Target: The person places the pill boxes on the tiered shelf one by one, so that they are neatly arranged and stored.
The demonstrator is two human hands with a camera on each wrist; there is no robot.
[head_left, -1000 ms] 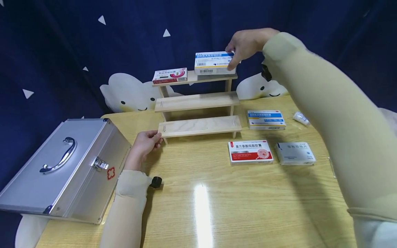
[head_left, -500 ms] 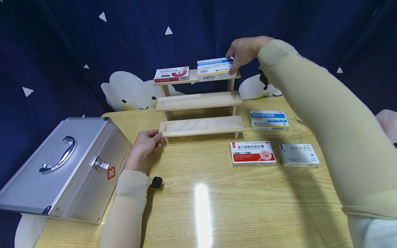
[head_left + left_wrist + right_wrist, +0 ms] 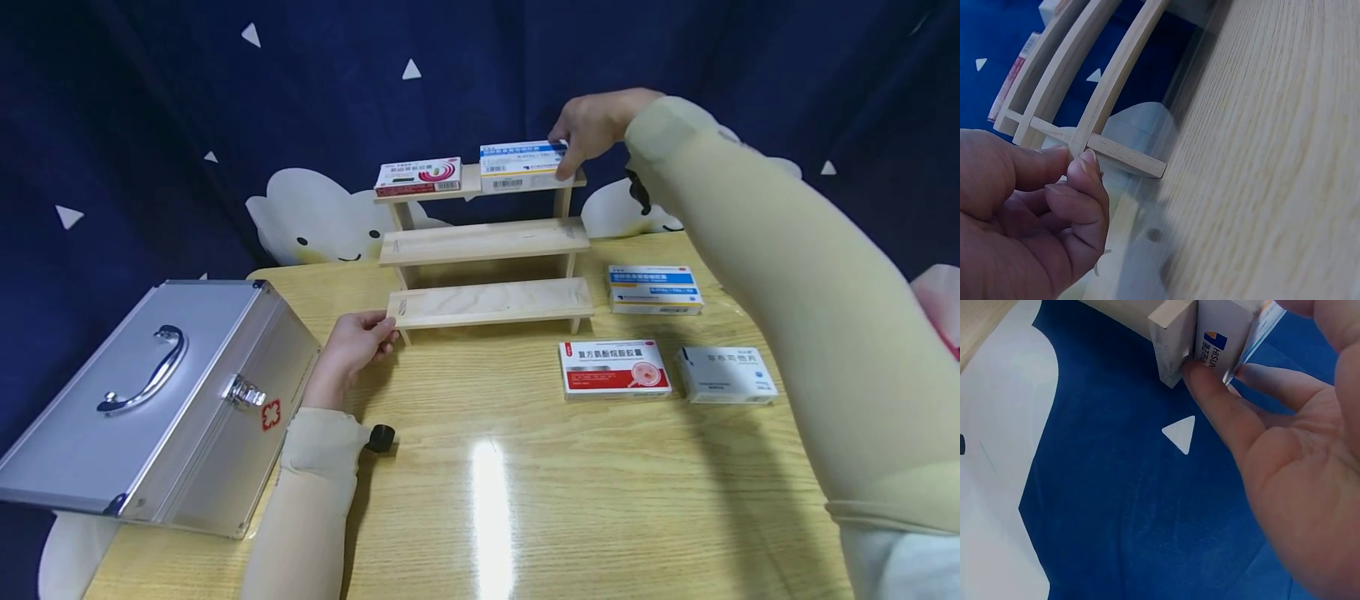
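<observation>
A three-step wooden rack [image 3: 487,240] stands at the table's far side. My right hand [image 3: 600,123] holds a blue and white medicine box [image 3: 517,163] by its right end, and the box sits on the right part of the top step. In the right wrist view the thumb and fingers [image 3: 1222,412] grip that box [image 3: 1219,337] at the step's end [image 3: 1172,344]. To its left on the same step lies a red and white medicine box [image 3: 418,176]. My left hand [image 3: 356,346] pinches the left end of the lowest step between thumb and fingers, seen closely in the left wrist view.
Right of the rack lie another blue and white medicine box [image 3: 655,290], a red and white capsule box [image 3: 615,367] and a pale grey-white box [image 3: 726,375]. A silver case [image 3: 165,400] with a handle stands at the left. A dark blue curtain [image 3: 487,67] hangs behind.
My right hand has come down with the blue and white box, which now rests on the top step. The left hand stays at the lowest step; the view has shifted slightly.
</observation>
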